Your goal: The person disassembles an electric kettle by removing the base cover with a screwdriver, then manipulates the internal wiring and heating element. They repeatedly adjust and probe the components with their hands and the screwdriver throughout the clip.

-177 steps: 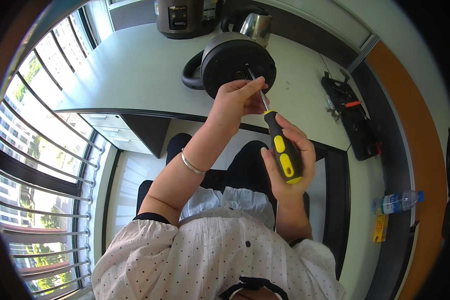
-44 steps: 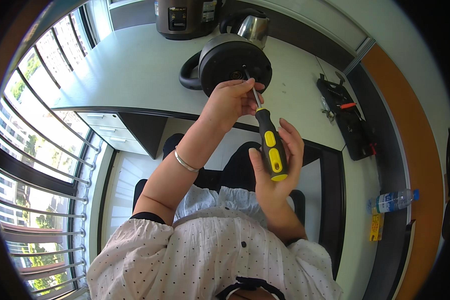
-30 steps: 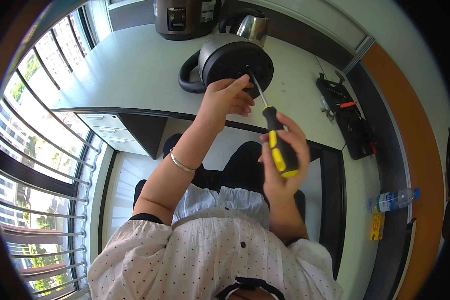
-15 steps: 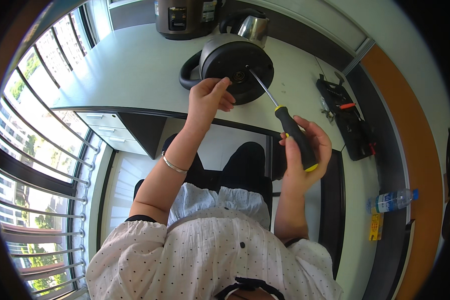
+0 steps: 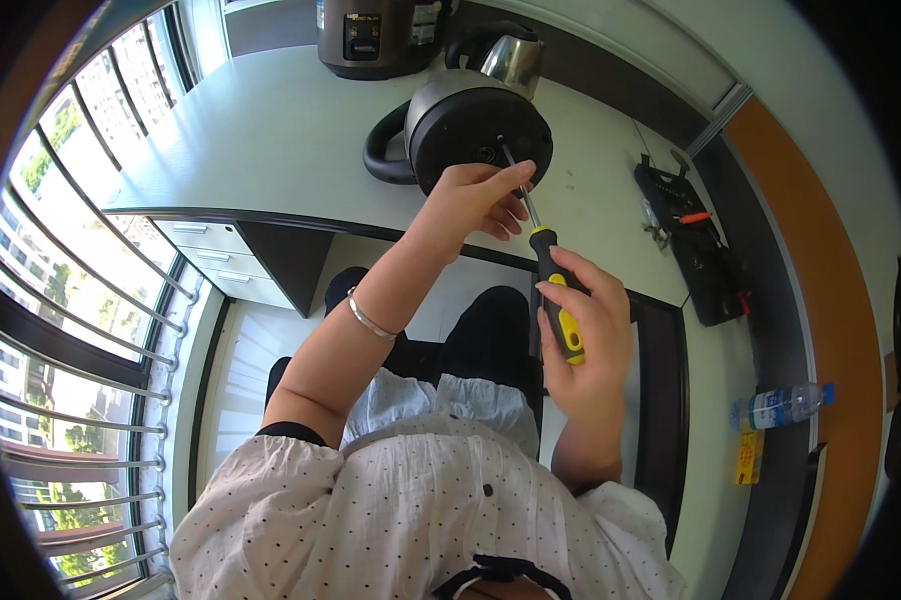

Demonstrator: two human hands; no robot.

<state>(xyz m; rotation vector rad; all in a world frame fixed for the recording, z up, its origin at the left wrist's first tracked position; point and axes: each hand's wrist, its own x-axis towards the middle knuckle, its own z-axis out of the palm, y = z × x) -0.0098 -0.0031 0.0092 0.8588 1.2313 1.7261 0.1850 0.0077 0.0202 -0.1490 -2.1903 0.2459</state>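
Note:
An electric kettle lies on its side on the desk, its round black base turned toward me and its black handle to the left. My right hand is wrapped round the black and yellow handle of a screwdriver. The metal shaft slants up and to the left, its tip at a small hole in the kettle's base. In front of the base, my left hand pinches the shaft, thumb across it and the other fingers curled beneath. Part of the shaft and the lower base are hidden by that hand.
Behind the kettle stand a brown cooker and a shiny metal jug. An open black tool case with a red-handled tool lies to the right. Nearer on that side are a water bottle and a yellow box.
My left hand has moved right, from beside the base's centre onto the screwdriver shaft. My right hand has shifted left and the screwdriver stands steeper, its handle turned to show more yellow.

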